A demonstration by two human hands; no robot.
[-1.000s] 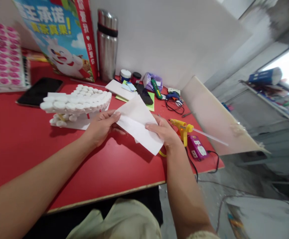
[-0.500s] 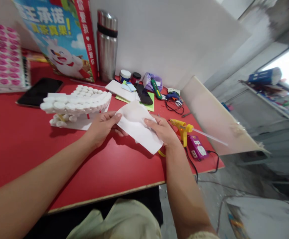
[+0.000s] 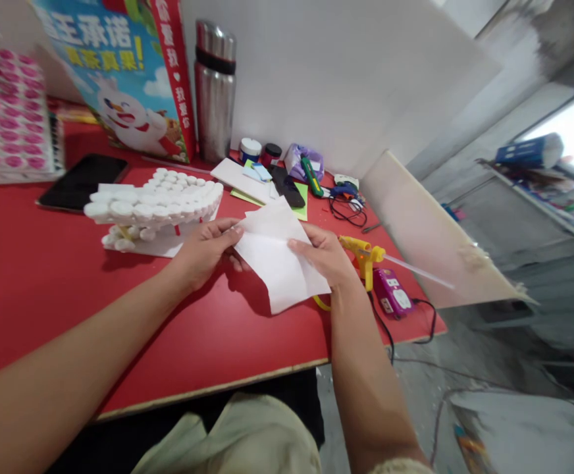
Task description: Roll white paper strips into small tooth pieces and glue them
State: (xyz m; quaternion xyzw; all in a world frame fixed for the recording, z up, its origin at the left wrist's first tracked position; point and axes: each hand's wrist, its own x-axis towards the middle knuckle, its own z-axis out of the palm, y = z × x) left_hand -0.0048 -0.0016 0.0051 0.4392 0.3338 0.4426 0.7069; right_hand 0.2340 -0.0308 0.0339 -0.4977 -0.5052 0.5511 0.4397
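Observation:
A creased sheet of thin white paper or tissue (image 3: 282,260) is stretched between my two hands above the red table (image 3: 178,355). My left hand (image 3: 210,250) pinches its left edge, thumb on top and fingers beneath. At the right side my right hand (image 3: 324,253) grips it with the thumb pressed on the upper face; the other fingers are partly hidden behind the sheet. Left of my left hand stands a white model (image 3: 153,204) built of rounded pieces, with a red post under it, on a white base. Close to my right hand lies a yellow glue gun (image 3: 363,253) with a clear glue stick.
A purple power socket (image 3: 393,293) with a black cable sits near the right edge. Behind are a steel flask (image 3: 215,92), a colourful bag (image 3: 119,79), small jars (image 3: 250,150), a green cutter (image 3: 311,176) and pliers (image 3: 343,191). A black phone (image 3: 83,181) lies at left.
The sheet has been opened out and turned between my hands; its lower corner now hangs further left and its upper corner points up. Both hands have kept their hold, nearly in place.

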